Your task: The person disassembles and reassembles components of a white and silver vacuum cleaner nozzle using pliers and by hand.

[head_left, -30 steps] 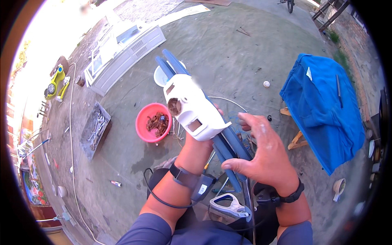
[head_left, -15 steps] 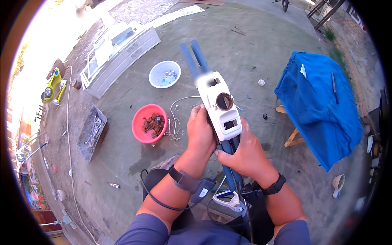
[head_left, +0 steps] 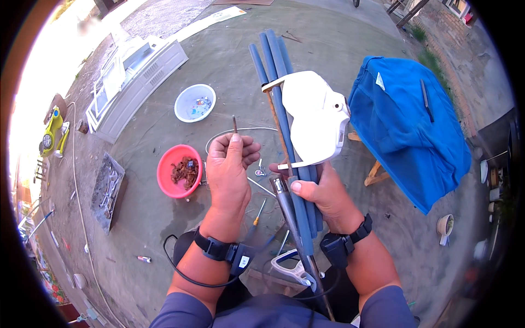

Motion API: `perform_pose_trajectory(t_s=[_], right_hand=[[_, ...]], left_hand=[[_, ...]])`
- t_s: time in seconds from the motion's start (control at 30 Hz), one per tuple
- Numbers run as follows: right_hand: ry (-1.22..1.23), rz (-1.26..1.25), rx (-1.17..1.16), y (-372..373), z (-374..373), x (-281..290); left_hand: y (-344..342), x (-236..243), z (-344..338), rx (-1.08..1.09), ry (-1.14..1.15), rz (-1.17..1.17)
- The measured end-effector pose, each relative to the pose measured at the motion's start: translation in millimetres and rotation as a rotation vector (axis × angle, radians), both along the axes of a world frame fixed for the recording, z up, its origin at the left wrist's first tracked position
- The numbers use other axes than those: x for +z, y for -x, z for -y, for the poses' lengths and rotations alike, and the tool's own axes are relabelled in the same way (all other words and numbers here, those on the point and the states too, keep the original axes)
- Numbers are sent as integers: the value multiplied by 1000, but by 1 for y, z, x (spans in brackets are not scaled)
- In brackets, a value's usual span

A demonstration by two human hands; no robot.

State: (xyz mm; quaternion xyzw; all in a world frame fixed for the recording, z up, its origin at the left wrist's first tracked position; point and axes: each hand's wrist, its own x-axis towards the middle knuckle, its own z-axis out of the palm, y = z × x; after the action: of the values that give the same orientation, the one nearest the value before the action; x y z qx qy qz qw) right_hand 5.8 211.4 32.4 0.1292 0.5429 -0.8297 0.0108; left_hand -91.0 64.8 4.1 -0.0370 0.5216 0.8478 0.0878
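Observation:
My left hand (head_left: 232,161) is held up apart from the tubes. Its thumb and fingers pinch a short, thin brown metal pin (head_left: 235,124) that points away from me. My right hand (head_left: 328,197) wraps round a bundle of blue foam-covered tubes (head_left: 278,104). Beside the bundle sits a white moulded plastic part (head_left: 313,123), its two arms reaching to the left. A rusty rod (head_left: 278,128) runs between those arms, along the tubes. Nearer me is a dark tube with a bare metal end (head_left: 280,186). A white plastic handle (head_left: 292,269) lies lower, near my legs.
A red basin (head_left: 164,177) with brown scraps and a white basin (head_left: 180,104) stand left. Beyond are a metal tool tray (head_left: 112,191) and white panels (head_left: 147,76). A screwdriver (head_left: 257,218) lies before me. Right is a blue-covered stand (head_left: 404,126).
My left hand has come away from the tubes to the left, now pinching a pin. The white part has turned onto its side, exposing the rusty rod and more tubes. My right hand keeps its grip.

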Motion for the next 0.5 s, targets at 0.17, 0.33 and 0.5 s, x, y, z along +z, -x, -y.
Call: perform_pose_trajectory(t_s=[0.17,0.33,0.5], right_hand=[[60,9,-133,-1,-14,-3],[-253,117,-124,0,-24,-18],[-618,105,-41,-3,-17,-28]], left_hand=[[0,15,5,66,202,-320],[-15,19,2,-110,312,-448],[-11,21,4,-145,213,-425]])
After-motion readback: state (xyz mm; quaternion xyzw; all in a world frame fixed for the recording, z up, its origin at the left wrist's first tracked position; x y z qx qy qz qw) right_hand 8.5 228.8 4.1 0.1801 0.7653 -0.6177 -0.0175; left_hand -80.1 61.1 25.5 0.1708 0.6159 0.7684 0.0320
